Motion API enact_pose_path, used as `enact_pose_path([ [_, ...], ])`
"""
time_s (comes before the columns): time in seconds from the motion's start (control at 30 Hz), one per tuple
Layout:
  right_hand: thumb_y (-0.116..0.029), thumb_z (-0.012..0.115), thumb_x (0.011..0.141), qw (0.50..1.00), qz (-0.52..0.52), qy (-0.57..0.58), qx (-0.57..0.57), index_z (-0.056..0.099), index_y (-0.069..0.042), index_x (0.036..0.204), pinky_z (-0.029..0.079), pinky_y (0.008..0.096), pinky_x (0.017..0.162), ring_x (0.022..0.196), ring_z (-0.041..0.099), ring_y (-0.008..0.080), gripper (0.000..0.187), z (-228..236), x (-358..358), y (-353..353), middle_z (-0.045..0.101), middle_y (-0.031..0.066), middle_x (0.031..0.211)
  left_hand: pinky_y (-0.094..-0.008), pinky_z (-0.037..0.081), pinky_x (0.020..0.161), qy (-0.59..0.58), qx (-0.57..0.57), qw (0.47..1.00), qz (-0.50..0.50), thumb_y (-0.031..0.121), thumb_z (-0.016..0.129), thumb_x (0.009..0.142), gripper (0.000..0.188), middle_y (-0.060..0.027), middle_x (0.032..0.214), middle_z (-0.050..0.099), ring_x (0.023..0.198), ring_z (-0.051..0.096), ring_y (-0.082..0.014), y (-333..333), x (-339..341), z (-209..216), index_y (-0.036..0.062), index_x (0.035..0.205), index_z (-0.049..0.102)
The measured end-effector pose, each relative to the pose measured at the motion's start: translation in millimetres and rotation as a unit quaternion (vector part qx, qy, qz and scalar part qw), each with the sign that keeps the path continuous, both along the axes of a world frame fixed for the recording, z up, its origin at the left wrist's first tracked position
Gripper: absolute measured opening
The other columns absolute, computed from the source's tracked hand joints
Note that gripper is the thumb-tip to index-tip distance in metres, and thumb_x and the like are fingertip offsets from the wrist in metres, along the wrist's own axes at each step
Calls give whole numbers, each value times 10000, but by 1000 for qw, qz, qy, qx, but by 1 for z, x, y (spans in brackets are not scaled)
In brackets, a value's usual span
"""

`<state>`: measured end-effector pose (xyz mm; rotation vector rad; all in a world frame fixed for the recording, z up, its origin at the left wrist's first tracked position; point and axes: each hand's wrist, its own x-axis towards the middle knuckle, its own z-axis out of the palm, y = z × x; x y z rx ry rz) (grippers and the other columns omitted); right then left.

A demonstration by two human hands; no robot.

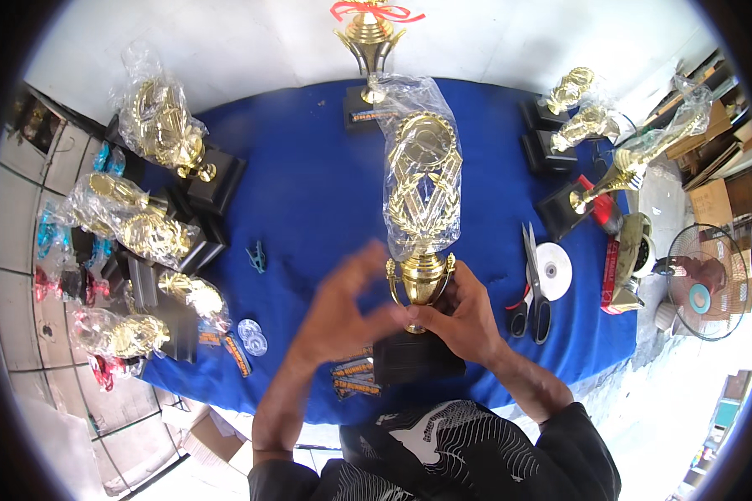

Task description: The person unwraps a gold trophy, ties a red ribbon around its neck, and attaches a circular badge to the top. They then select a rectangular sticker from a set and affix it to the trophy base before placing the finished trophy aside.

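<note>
A gold trophy (422,209) is held upright at the near edge of the blue table (309,192), its cup standing on a black base (415,357) and its upper ornament wrapped in a clear plastic bag (418,159). The right hand (464,313) is closed about the lower stem just above the base, fingers wrapped on the gold cup's foot; the left hand (342,305) is blurred, with fingers spread and curled toward the cup — whether it touches the gold cannot be told, though it appears open rather than clamped. The trophy thus lies directly within the right grip and just beside the left palm. As far as can be judged, the assembly is well advanced: cup, ornament and base are already joined, and the bag is not yet removed. Several bagged trophies (154,125) are laid at the left on black bases, others (589,121) at the right, and one finished trophy with a red ribbon (369,42) is set at the far edge. Scissors (533,284) and a tape roll (553,271) rest near the right hand.
</note>
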<state>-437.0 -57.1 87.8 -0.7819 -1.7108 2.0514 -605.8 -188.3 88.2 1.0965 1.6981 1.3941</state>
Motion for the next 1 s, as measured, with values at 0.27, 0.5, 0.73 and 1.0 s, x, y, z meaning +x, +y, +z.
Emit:
enact_pose_path([
  [0.27, -264, 877, 790, 899, -68, -103, 420, 642, 44, 1227, 595, 335, 659, 794, 727, 246, 584, 47, 44, 12, 705, 160, 983, -474, 523, 863, 36, -91, 995, -5, 95, 678, 930, 554, -181, 961, 720, 915, 716, -371, -11, 82, 27, -11, 1438, 486],
  [0.5, -86, 818, 829, 858, -66, 8, 509, 682, 29, 999, 559, 340, 640, 737, 689, 242, 245, 67, 40, 11, 701, 137, 883, -491, 462, 694, 309, -95, 946, 36, 127, 695, 879, 629, -154, 785, 634, 713, 629, -352, -23, 102, 53, -73, 1440, 490],
  [0.73, -32, 706, 818, 697, 29, 71, 713, 625, -28, 894, 544, 434, 685, 761, 638, 335, 112, 81, 44, 48, 633, 120, 830, -449, 499, 766, 235, -184, 954, -18, 125, 685, 902, 615, -162, 858, 681, 804, 669, -359, -43, 97, 78, -34, 1462, 484],
  [1.0, -147, 466, 1000, 909, -290, 261, 151, 617, 17, 979, 529, 359, 691, 792, 592, 191, 224, 129, 59, 139, 662, 82, 957, -311, 512, 784, -56, -105, 991, -55, 93, 687, 962, 279, -54, 929, 716, 852, 653, -116, -72, 90, 57, 4, 1218, 622],
])
